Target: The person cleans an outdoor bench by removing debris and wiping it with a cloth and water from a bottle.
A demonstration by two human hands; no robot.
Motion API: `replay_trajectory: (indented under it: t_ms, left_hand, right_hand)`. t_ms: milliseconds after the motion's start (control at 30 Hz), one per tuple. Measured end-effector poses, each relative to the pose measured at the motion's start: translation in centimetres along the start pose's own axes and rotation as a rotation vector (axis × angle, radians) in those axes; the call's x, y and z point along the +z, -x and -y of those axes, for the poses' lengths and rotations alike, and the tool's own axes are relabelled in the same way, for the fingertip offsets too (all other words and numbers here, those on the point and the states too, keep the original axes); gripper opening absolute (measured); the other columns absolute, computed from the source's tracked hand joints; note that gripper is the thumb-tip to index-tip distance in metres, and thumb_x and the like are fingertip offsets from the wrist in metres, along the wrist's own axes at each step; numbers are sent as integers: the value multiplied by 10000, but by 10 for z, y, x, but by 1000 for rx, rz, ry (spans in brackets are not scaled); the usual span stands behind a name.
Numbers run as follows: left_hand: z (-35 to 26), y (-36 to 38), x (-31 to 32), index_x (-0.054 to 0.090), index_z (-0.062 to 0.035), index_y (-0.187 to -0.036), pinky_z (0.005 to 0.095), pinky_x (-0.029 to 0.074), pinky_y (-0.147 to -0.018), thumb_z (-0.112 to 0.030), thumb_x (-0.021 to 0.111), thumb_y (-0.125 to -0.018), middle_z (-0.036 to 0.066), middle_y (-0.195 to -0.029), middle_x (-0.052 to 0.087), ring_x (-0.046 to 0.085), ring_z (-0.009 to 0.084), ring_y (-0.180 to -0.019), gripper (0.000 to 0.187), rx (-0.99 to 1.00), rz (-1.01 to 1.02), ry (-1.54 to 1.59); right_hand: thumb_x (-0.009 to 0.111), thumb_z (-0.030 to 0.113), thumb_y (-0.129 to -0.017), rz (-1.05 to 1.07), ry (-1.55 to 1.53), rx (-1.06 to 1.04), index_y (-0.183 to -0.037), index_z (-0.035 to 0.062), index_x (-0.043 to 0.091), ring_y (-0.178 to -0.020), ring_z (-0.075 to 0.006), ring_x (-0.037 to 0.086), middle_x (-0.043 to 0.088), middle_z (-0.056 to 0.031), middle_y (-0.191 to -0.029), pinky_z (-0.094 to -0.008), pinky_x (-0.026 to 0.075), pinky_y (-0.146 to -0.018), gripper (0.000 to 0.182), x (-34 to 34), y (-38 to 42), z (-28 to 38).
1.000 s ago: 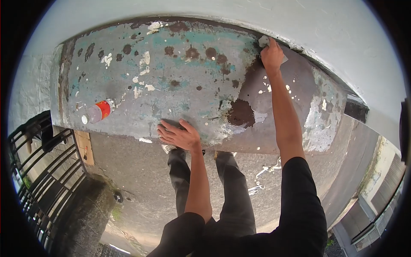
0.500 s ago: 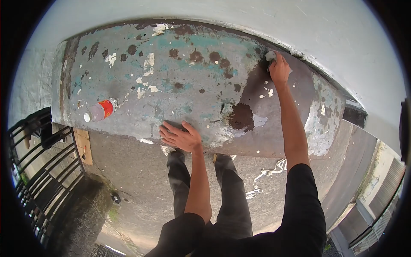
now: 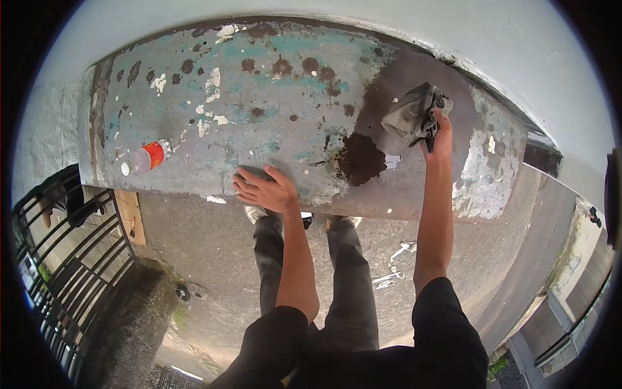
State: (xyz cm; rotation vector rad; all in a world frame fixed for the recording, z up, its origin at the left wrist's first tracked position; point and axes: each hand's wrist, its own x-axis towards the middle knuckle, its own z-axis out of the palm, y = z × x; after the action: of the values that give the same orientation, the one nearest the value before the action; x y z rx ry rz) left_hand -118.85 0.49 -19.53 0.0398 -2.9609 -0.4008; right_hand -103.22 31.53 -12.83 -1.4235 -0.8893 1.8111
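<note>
My right hand (image 3: 440, 137) is closed on a crumpled grey, dirt-marked cloth (image 3: 411, 117), over the dark brown area at the right of the worn table (image 3: 285, 139). Part of the cloth hangs out to the left of the fingers. Fingers spread, my left hand (image 3: 269, 190) rests near the table's front edge and holds nothing. A wet-looking dark patch (image 3: 361, 159) and a small pale patch lie between the two hands. White paint spots and brown stains mark the tabletop.
A clear bottle (image 3: 146, 157) with a red label and white cap lies on its side at the table's left. Black metal bars (image 3: 78, 259) stand at lower left. A pale wall (image 3: 363, 16) runs behind the table. White-handled items (image 3: 389, 279) lie on the ground.
My right hand has come back from the table's far edge toward me, and the cloth now shows much larger and bunched up. The whole view has shifted slightly; my left hand stays on the table.
</note>
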Motion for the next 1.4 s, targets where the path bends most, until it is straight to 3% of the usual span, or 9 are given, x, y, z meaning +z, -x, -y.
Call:
replay_trajectory:
  t_ms: [200, 467, 533, 633, 700, 800, 1000, 1200, 1400]
  left_hand:
    - [2, 2, 3, 276, -34, -1476, 594, 148, -1131, -523, 328, -981, 245, -1496, 263, 226, 420, -1401, 698, 20, -6, 20]
    - [3, 3, 4, 280, -21, -1472, 598, 145, -1131, -529, 327, -982, 269, -1485, 276, 227, 437, -1399, 707, 36, -32, 29]
    - [4, 2, 6, 281, -20, -1472, 600, 144, -1130, -531, 327, -982, 272, -1485, 275, 226, 440, -1399, 710, 33, -37, 37]
    - [6, 2, 7, 280, -12, -1471, 602, 143, -1129, -531, 325, -983, 275, -1485, 274, 218, 445, -1401, 713, 47, -39, 33]
    - [7, 2, 8, 280, -5, -1468, 605, 144, -1127, -534, 325, -981, 277, -1486, 271, 211, 447, -1404, 721, 48, -35, 36]
    - [7, 2, 10, 276, -22, -1465, 589, 122, -1140, -525, 348, -976, 255, -1480, 279, 214, 413, -1406, 705, 44, -43, 19]
    - [8, 1, 8, 280, 2, -1465, 609, 148, -1123, -538, 329, -974, 277, -1479, 267, 207, 439, -1399, 731, 41, -17, 33]
    - [4, -1, 3, 266, -22, -1476, 608, 117, -1137, -542, 320, -971, 264, -1482, 263, 191, 435, -1407, 727, 13, 10, 61]
    - [4, -2, 4, 286, -21, -1462, 600, 118, -1137, -530, 345, -959, 263, -1476, 276, 216, 432, -1395, 718, 8, -1, 61]
  right_hand:
    - [527, 275, -941, 11, -184, 218, -1226, 28, 564, -1030, -261, 639, 645, -106, -1175, -415, 510, -910, 379, -108, 88, -31]
    - [506, 174, -962, 3, -239, 255, -1139, 0, 574, -944, -211, 637, 647, -104, -1050, -334, 521, -809, 257, -44, 151, -71]
    - [557, 92, -931, 39, -31, 101, -1110, 11, 599, -909, -164, 626, 648, -96, -1050, -312, 499, -756, 201, -32, 144, -92]
    - [520, 11, -896, 54, 562, -50, -1142, 4, 594, -919, -230, 645, 658, -120, -1055, -343, 497, -795, 257, -33, 141, -102]
    - [485, -38, -842, -57, 1054, -599, -1187, -3, 580, -1052, -344, 619, 634, -175, -1150, -390, 480, -899, 359, -33, 142, -103]
    - [473, -60, -806, 10, 1218, -793, -1252, -15, 545, -1215, -436, 503, 559, -214, -1282, -457, 423, -1009, 454, -45, 142, -122]
    - [584, 123, -837, 271, 1292, -776, -1416, -73, 318, -1350, -531, 276, 334, -301, -1455, -604, 232, -1105, 666, -47, 153, -130]
    - [687, 328, -818, 326, 1450, -752, -1459, -79, 211, -1363, -555, 218, 191, -345, -1501, -628, 206, -1102, 896, -25, 183, -130]
    - [596, 31, -792, 297, 1555, -798, -1405, -37, 366, -1335, -495, 320, 326, -289, -1461, -552, 295, -1096, 658, -30, 176, -153]
